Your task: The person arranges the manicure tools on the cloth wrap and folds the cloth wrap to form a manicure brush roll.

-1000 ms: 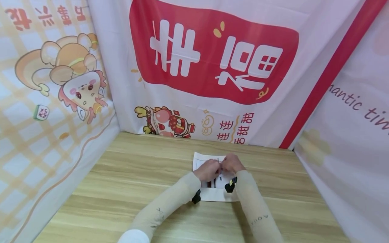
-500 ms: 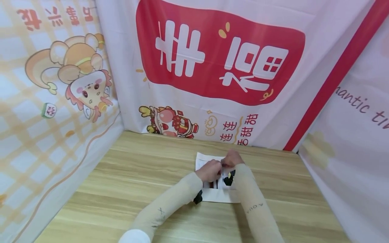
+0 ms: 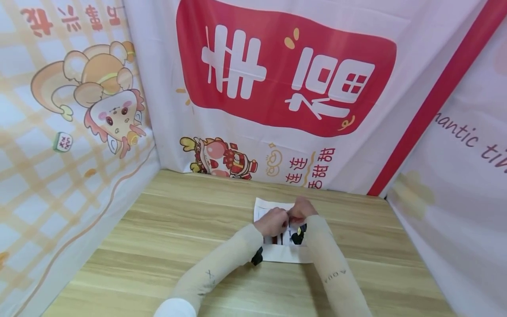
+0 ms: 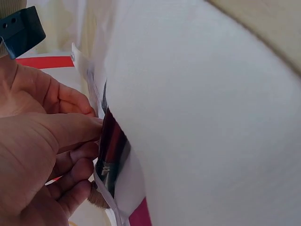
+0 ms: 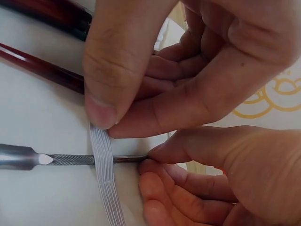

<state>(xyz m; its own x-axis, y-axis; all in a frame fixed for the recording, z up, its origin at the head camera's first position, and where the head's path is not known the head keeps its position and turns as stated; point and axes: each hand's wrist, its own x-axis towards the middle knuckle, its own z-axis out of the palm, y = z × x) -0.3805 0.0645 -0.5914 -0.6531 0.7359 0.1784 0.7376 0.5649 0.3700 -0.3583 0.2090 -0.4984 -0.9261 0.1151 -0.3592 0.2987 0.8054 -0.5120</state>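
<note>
A white brush roll (image 3: 277,254) lies on the table with an elastic band (image 5: 106,174) across it. My left hand (image 3: 272,222) pinches this band between thumb and finger. A slim metal tool (image 5: 73,160) with a knurled shaft runs beneath the band. Its far end is pinched by the thumb and finger of my right hand (image 3: 302,210), just beside the left. Next to the tool lie a thin dark red handle (image 5: 47,68) and a thicker one (image 5: 51,16). In the left wrist view, brown bristles (image 4: 98,199) show at my left fingertips, partly hidden.
The wooden table (image 3: 190,220) spreads out around the roll. Printed white cloths hang behind (image 3: 229,119) and on the left (image 3: 47,176). A black wrist camera (image 3: 256,256) sits on the left wrist, close to the roll's edge.
The right hand has moved slightly up and left over the roll, its wrist lifting a little. Both hands stay close together; the head view has shifted slightly.
</note>
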